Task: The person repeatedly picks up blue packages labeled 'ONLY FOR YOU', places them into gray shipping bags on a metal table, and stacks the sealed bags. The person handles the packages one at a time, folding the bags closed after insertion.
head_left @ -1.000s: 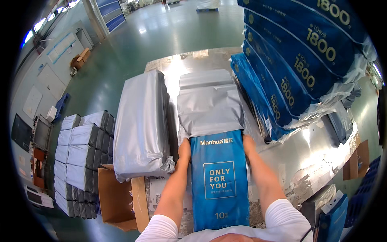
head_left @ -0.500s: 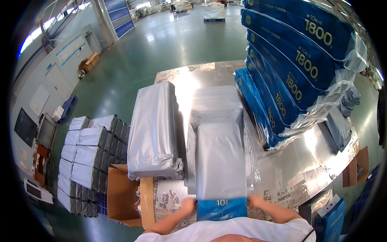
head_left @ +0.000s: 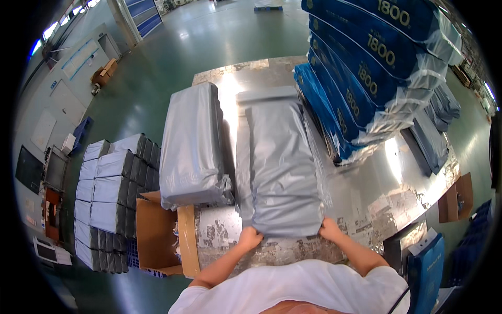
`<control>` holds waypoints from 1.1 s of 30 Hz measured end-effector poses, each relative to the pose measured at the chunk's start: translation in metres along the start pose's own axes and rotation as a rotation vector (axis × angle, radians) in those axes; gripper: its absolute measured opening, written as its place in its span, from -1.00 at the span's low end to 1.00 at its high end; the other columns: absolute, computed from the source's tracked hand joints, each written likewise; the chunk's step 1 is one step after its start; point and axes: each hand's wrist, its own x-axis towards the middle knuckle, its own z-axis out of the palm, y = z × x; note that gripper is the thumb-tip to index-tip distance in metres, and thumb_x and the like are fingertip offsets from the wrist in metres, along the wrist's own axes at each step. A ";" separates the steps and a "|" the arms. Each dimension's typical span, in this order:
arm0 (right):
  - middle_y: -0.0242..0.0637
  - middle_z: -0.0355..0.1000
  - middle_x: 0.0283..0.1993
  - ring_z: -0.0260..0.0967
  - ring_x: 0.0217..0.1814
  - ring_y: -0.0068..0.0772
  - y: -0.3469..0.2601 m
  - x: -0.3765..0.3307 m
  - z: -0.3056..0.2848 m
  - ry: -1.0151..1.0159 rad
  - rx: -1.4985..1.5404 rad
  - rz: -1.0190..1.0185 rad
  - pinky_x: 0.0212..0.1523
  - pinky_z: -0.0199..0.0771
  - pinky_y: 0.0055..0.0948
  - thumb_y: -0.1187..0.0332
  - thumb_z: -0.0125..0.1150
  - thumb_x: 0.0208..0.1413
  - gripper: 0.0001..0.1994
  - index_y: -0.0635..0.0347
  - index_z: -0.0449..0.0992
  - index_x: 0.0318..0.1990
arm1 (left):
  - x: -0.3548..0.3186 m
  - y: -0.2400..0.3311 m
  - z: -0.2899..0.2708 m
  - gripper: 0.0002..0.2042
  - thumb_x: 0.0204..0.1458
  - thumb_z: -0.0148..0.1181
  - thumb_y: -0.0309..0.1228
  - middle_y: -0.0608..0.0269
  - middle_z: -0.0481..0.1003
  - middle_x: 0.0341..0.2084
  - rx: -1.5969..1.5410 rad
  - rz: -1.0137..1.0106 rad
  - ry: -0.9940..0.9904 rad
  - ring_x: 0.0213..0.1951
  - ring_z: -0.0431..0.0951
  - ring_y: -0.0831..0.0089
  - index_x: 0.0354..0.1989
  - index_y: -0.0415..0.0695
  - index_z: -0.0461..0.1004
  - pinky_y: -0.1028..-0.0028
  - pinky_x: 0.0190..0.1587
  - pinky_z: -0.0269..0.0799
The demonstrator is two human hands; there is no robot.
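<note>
Gripping the grey mailer bag's (head_left: 282, 167) near edge, both hands (head_left: 250, 237) pinch its corners.

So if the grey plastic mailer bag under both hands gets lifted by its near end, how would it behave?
The grey plastic mailer bag looks filled and bulky, so probably firm in the middle, while its wrinkled film would likely sag at the ends. The glossy film may slip, which fits the left hand and right hand pinching the corners.

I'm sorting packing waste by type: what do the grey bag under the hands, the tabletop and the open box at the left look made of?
Grey bag: looks like thin plastic film, satin sheen, soft wrinkles and folds. Tabletop: seems sheet metal, shiny, throwing bright glare, with torn paper scraps stuck on. Open box: brown corrugated cardboard, matt, with flaps standing open. Both the left hand and right hand pinch the bag's near edge.
</note>
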 end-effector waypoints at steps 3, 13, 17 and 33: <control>-0.06 0.45 -0.40 0.40 -0.32 -0.03 0.035 -0.056 -0.005 -0.517 -0.686 0.252 -0.30 0.38 -0.23 0.18 0.07 -0.11 -0.71 0.20 0.50 -0.33 | -0.042 -0.023 0.029 -0.68 -0.17 0.13 -0.21 -0.13 0.45 -0.59 0.186 0.010 -0.135 -0.46 0.50 0.02 -0.56 -0.31 0.48 0.19 -0.39 0.40; -0.08 0.41 -0.30 0.35 -0.30 0.01 -0.023 -0.021 0.111 -0.053 -0.487 -0.572 -0.30 0.36 -0.09 0.24 -0.01 -0.06 -0.75 0.18 0.43 -0.26 | -0.093 -0.046 0.054 -0.63 -0.17 0.16 -0.12 -0.13 0.44 -0.61 -0.087 -0.070 0.111 -0.48 0.49 0.01 -0.54 -0.27 0.49 0.20 -0.44 0.37; -0.09 0.41 -0.33 0.35 -0.29 0.00 -0.016 0.041 0.119 0.169 -0.635 -0.482 -0.29 0.35 -0.10 0.26 0.01 -0.07 -0.76 0.19 0.43 -0.29 | -0.086 -0.052 0.052 -0.67 -0.17 0.17 -0.15 -0.12 0.45 -0.61 -0.197 -0.034 0.161 -0.50 0.50 0.04 -0.51 -0.24 0.50 0.23 -0.45 0.36; -0.21 0.34 -0.52 0.34 -0.42 -0.34 -0.126 -0.058 0.174 -0.023 0.143 -0.396 -0.38 0.34 -0.46 0.40 0.14 -0.08 -0.86 0.27 0.40 -0.38 | -0.114 -0.059 0.040 -0.91 0.00 0.07 -0.51 0.18 0.50 -0.49 -1.097 -0.242 -0.129 -0.47 0.52 0.51 -0.40 -0.28 0.44 0.64 -0.44 0.43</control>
